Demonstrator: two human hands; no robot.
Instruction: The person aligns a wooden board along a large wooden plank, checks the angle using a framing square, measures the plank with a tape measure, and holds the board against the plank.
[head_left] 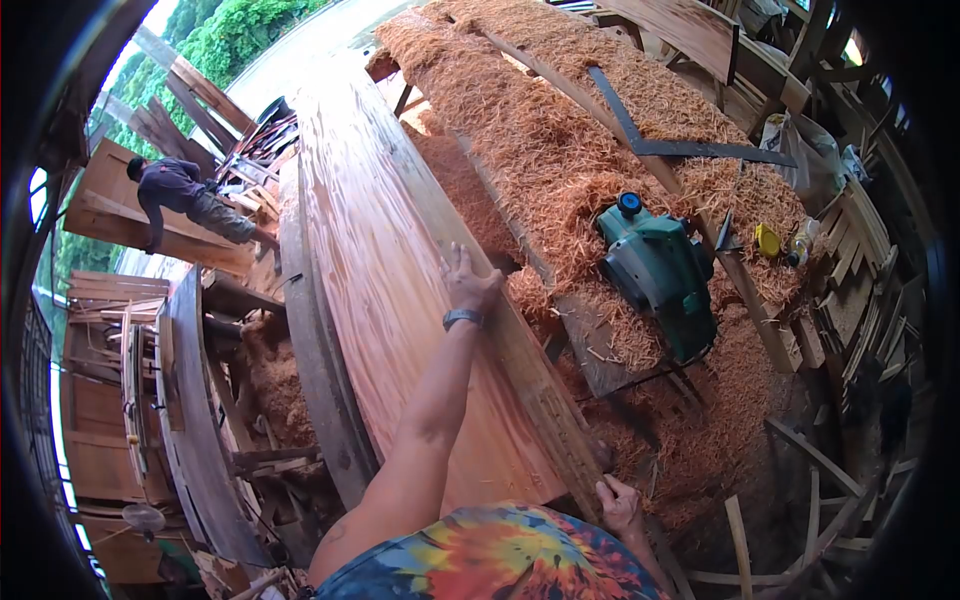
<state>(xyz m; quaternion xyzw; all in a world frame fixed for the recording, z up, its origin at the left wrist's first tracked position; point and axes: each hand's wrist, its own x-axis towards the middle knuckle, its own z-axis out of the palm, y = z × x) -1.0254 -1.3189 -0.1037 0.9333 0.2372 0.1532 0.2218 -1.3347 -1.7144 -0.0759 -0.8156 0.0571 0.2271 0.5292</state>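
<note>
A long reddish wooden plank [390, 270] is lying lengthwise across the work area, its far end running toward the open daylight and its near end stopping at the person's torso. A narrow wooden strip [545, 400] is running along the plank's right edge, touching it. Right of the strip, a bed of wood shavings [560, 130] is crowding the space, leaving little open room on that side. A green electric planer [660, 275] is sitting in the shavings, well apart from both hands. The left hand [468, 282] is resting flat on the plank near the strip, fingers spread, gripping nothing. The right hand [618, 505] is curling closed around the strip's near end. Another person [185, 200] is bending over boards at far left.
</note>
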